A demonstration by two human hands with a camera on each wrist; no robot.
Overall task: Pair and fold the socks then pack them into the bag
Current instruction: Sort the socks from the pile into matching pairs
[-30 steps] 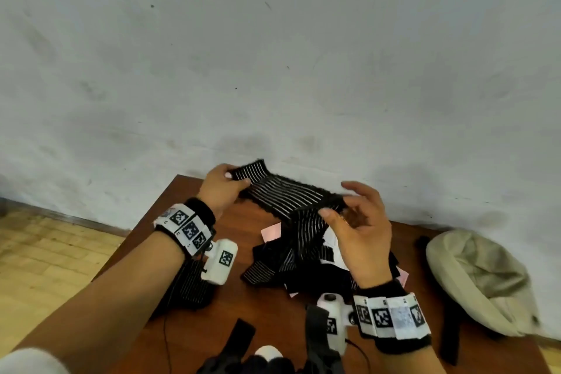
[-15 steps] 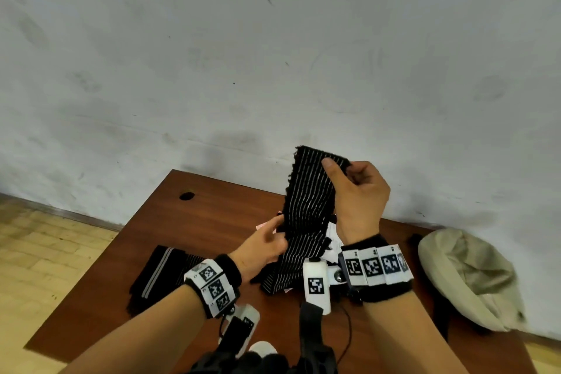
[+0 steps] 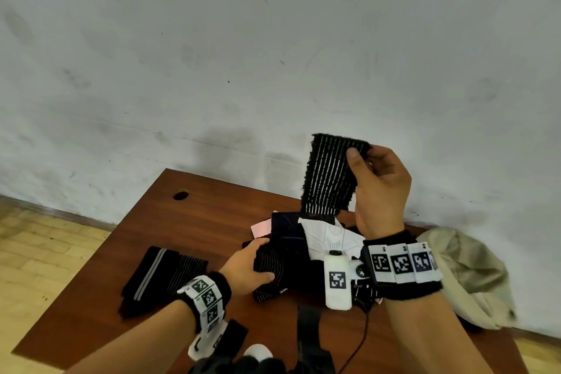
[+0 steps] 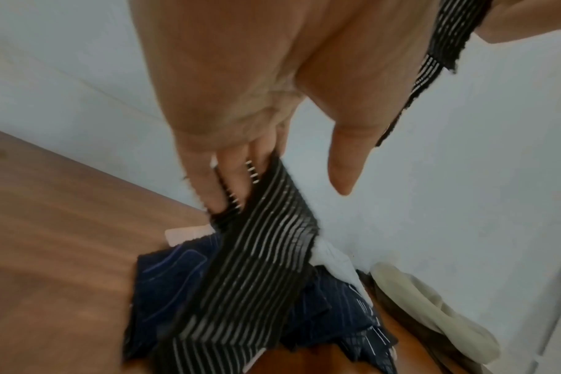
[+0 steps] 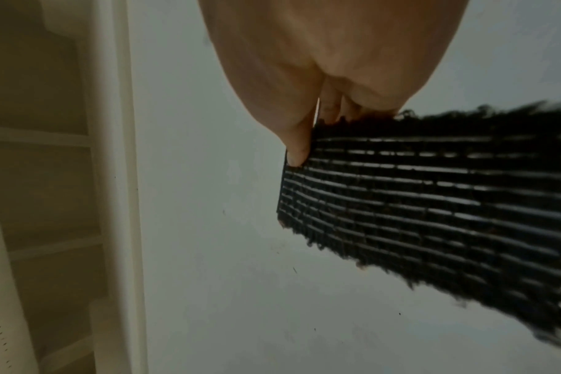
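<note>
1. Two hands work at once: the right hand point(image 3: 379, 188) pinches the top corner of a black striped sock point(image 3: 329, 176) between thumb and curled fingers point(image 5: 300, 141), holding it up over the table point(image 3: 194, 222) so it hangs down toward the sock pile point(image 3: 303, 252).
2. The left hand point(image 3: 247, 267) is down in that pile, its fingers point(image 4: 221, 177) curled round another striped sock point(image 4: 257, 265), thumb standing free in the left wrist view.
3. A folded dark bundle point(image 3: 164, 273) lies on the table left of the pile; the beige bag point(image 3: 461, 276) sits at the right, just beside the pile, its mouth not clearly visible.
4. Risk: the raised sock is held by one corner only, so a loose pinch could let it drop back among the others.
5. Risk: the pile mixes striped, navy and white pieces, so the left hand may drag out a tangled neighbour or a mismatched sock.
6. Risk: the left forearm hangs near the folded bundle and could sweep it out of its fold.
</note>
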